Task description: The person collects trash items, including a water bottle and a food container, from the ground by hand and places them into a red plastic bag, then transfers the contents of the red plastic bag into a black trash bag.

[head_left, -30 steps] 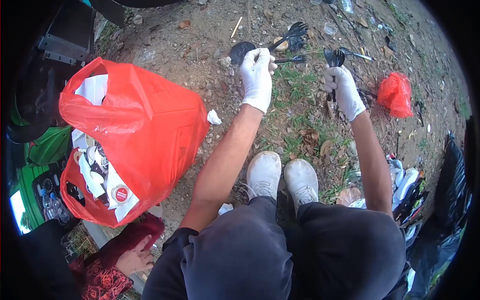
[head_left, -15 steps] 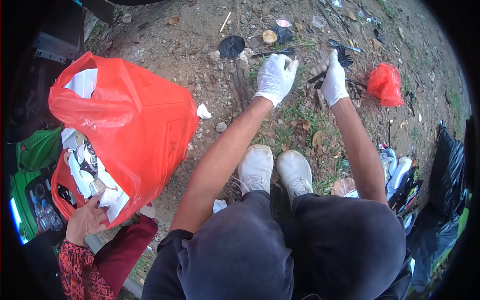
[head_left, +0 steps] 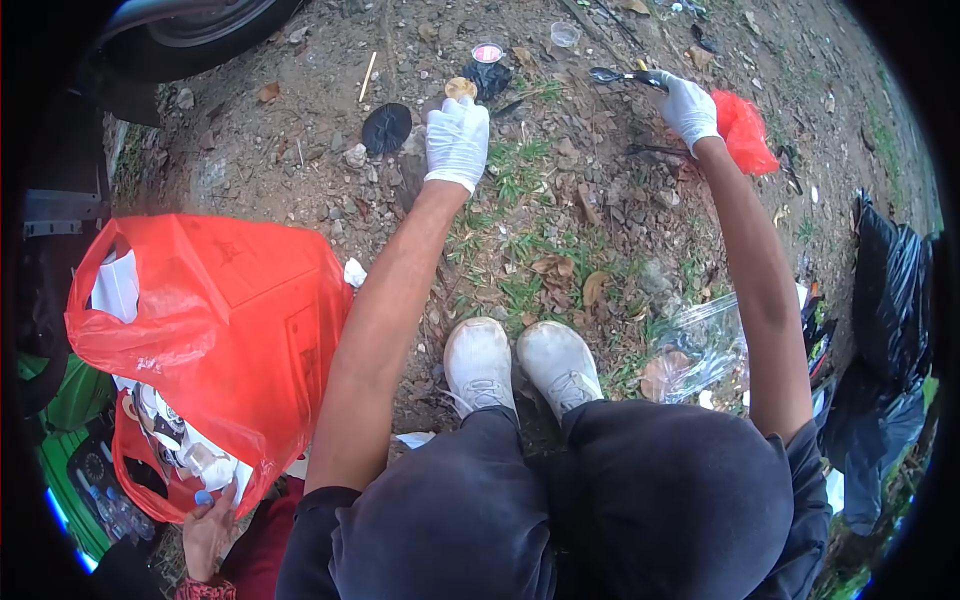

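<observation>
My left hand [head_left: 458,145], in a white glove, reaches down to the ground with its fingers bent and closed. Their tips are partly hidden beside a small round beige container [head_left: 461,88], and I cannot make out what they hold. A crumpled black plastic piece [head_left: 488,82] and a pink-and-white lid [head_left: 487,53] lie just beyond. To the left is a round black lid [head_left: 386,129]. My gloved right hand [head_left: 688,110] is closed around black plastic cutlery [head_left: 622,76], a spoon end pointing left. Beside that wrist lies a crumpled red plastic bag [head_left: 742,135].
At left stands a large red bag [head_left: 270,330] full of waste, with another person's hand [head_left: 208,530] at its opening. A vehicle wheel [head_left: 215,35] is at upper left. Clear plastic [head_left: 700,340] and black bags [head_left: 885,300] lie at right. A clear cup [head_left: 565,35] lies ahead.
My view has shifted. My hands have moved farther apart: the left toward the beige container, the right outward with the cutlery. A spoon from the ground now appears in my right hand.
</observation>
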A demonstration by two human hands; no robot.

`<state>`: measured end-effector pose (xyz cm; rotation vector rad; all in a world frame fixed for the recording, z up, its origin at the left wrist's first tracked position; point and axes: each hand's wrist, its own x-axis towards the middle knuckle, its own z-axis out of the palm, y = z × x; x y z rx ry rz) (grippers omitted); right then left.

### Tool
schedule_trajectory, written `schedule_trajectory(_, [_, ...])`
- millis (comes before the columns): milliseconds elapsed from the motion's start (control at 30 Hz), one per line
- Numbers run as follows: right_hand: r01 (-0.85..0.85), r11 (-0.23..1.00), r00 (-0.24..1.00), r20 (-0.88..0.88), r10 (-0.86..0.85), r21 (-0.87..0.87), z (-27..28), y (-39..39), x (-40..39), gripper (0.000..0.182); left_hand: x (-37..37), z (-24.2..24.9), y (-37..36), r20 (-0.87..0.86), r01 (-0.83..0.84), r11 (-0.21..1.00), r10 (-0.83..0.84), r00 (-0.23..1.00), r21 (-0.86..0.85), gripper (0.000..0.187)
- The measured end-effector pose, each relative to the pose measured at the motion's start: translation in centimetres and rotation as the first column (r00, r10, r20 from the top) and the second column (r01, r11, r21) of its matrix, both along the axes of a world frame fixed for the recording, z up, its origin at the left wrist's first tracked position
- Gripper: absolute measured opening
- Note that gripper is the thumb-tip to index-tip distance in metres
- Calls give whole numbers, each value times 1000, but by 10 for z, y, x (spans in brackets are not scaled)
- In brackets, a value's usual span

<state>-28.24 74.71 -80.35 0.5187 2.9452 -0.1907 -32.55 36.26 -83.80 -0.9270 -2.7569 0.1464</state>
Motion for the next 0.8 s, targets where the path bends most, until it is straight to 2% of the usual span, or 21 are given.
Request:
schedule_trajectory(67, [-215,974,971,-88,221,72,-14,-5,-14,38,2,-1,0,64,-21,1000,21,998,12,10])
schedule_trajectory(100, [-277,957,949,-131,287,87,-22,-7,-20,35,7,4,-1,79,-49,995,42,996,87,9])
schedule_trajectory(167, [-313,943,939,-115,325,117,-37,-10,-29,31,15,17,-4,142,-104,962,69,987,254,13])
schedule_trajectory(200, [-343,927,928,-100,359,151,-40,-11,-36,27,16,16,-5,135,-102,962,70,988,252,13])
schedule_trajectory(233, [-323,930,934,-98,343,173,-42,-14,-41,17,17,14,-4,195,-134,888,51,979,439,12])
schedule_trajectory(267, [-321,932,934,-104,341,170,-44,-14,-44,17,18,17,-3,253,-173,778,18,967,604,11])
schedule_trajectory(300, [-342,922,912,-170,372,184,-46,-15,-46,14,17,19,0,371,-250,712,-16,929,656,13])
schedule_trajectory(333, [-363,911,886,-228,403,197,-49,-16,-45,11,14,20,5,373,-253,716,-12,928,651,13])
schedule_trajectory(400, [-399,899,872,-228,433,182,-49,-15,-38,11,-1,21,21,465,-320,687,-30,885,653,15])
schedule_trajectory(467, [-272,956,893,-343,292,104,-50,-14,-32,20,-23,26,43,509,-385,705,41,860,595,19])
schedule_trajectory(500, [-242,970,891,-399,215,-18,-50,-9,-24,25,-35,45,57,575,-423,747,67,816,513,25])
schedule_trajectory(533, [-240,971,893,-396,213,-19,-44,-5,-16,25,-46,57,69,635,-454,782,99,766,427,30])
schedule_trajectory(567, [-50,959,961,-276,-30,-281,-32,-2,-7,27,-57,54,80,600,-377,820,52,799,431,36])
schedule_trajectory(600, [165,853,965,-96,-242,-496,-27,5,1,29,-70,52,91,562,-297,850,2,827,434,41])
schedule_trajectory(633, [167,853,965,-95,-244,-494,-29,15,13,29,-79,49,104,514,-227,881,-21,858,415,45])
schedule_trajectory(667, [55,895,984,-130,-125,-443,-40,31,31,34,-91,36,118,429,-164,908,-20,903,386,46])
schedule_trajectory(700, [-57,920,988,-153,-3,-387,-45,40,48,40,-101,31,129,437,-128,919,-52,898,373,48])
schedule_trajectory(733, [-47,922,991,-137,-6,-384,-37,39,60,40,-108,27,140,451,-93,928,-86,889,361,51])
schedule_trajectory(800, [-41,982,998,41,49,-185,-13,29,83,39,-120,44,162,583,-139,973,5,812,186,72])
